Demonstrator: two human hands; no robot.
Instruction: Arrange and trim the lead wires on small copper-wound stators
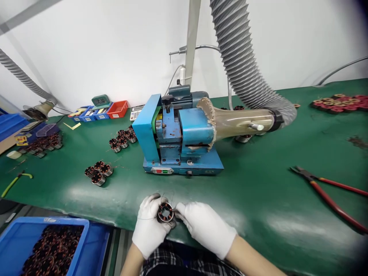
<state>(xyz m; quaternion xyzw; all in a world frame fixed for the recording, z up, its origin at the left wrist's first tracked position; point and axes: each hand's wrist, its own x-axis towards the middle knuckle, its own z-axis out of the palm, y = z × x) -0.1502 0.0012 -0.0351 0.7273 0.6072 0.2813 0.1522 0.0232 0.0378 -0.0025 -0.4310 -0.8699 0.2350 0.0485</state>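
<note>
Green matting covers the long workbench (258, 199) that runs beneath a plain white wall. At its near edge, a small round metal stator wound with copper wire (165, 212) sits between two white-gloved hands. The left hand (149, 226) curls its fingers closed around the stator's left side and underside, while the right hand (205, 228) pinches together at the stator's right rim, where thin wire ends stick out. Just beyond the hands stands a blue benchtop machine (178, 136) with a clear funnel joined to a grey ribbed extraction hose (241, 61). Left of the machine lie small clusters of similar wound stators (98, 172). Red-handled pliers (327, 189) rest on the mat to the right. A blue plastic bin of copper-wound parts (48, 249) sits at the near left, below the bench edge.
</note>
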